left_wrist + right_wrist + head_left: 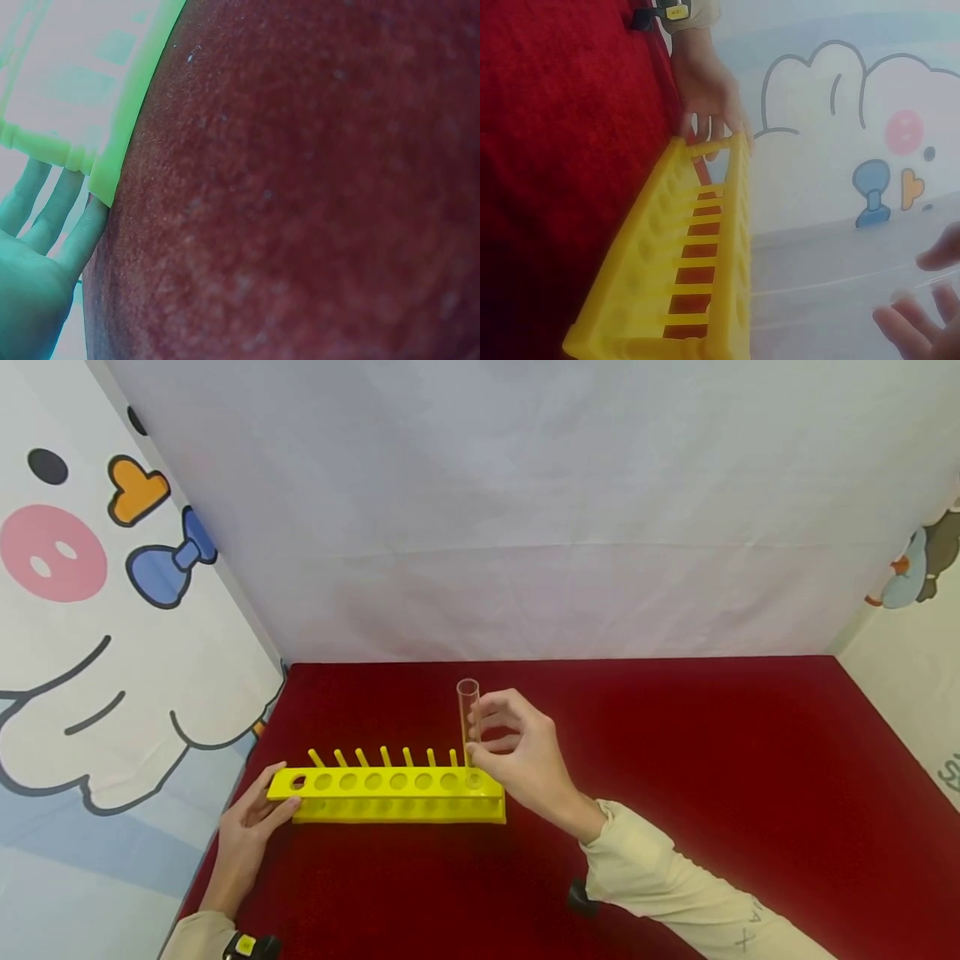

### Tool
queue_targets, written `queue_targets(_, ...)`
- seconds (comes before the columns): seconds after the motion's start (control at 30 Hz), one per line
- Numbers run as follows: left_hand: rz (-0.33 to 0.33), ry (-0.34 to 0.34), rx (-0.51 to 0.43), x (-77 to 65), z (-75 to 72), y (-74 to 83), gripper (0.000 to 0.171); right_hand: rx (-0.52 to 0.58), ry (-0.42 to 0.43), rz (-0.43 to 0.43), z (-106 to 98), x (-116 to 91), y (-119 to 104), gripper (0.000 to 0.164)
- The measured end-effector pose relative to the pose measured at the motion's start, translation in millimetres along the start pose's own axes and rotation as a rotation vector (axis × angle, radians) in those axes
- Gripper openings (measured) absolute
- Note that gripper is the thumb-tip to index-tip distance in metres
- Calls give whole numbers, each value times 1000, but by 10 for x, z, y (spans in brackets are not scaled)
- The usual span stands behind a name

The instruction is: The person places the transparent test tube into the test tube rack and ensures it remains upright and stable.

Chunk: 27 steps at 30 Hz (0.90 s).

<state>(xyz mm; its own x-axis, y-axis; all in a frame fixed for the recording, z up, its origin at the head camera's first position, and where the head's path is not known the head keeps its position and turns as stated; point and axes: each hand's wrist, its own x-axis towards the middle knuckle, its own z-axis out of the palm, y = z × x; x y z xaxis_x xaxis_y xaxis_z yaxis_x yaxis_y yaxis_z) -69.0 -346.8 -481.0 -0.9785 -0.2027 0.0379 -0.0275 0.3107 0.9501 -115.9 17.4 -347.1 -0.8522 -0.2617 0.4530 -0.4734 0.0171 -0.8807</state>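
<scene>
A yellow test tube rack (375, 794) has a row of round holes and several pegs along its back. My left hand (238, 839) grips the rack's left end, thumb at the front and fingers behind; in the left wrist view its fingers (52, 210) touch that end. With fingertips and thumb, my right hand (534, 764) pinches a clear glass test tube (468, 697), upright over the rightmost hole. Whether the tube's lower end is inside that hole, I cannot tell. In the right wrist view, the right hand (922, 322) shows only partly, at the edge.
A dark red cloth (712, 793) covers the table. Behind it hangs a pale curtain (562, 527). On the left stands a panel (217, 668) with cartoon figures, close to the left hand and the table's edge; another printed panel (915, 677) is on the right.
</scene>
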Motion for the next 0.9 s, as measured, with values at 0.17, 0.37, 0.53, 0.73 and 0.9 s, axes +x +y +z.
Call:
queue_targets(0.17, -10, 0, 2, 10, 18, 0, 56, -1, -7, 21, -6, -20, -110, 32)
queue_targets(0.37, -14, 10, -7, 4, 34, 9, 56, -6, -14, 11, -16, -34, -82, 32)
queue_targets(0.53, -12, 13, 2, -11, 31, 24, 56, 1, -18, -3, -8, -49, -51, 32)
queue_targets(0.73, -14, 9, -15, -11, 33, 25, 56, 9, -18, -10, -6, -57, 33, 33)
queue_targets(0.9, -8, 9, -4, -13, 27, 20, 55, 8, -15, -6, 6, -66, 166, 34)
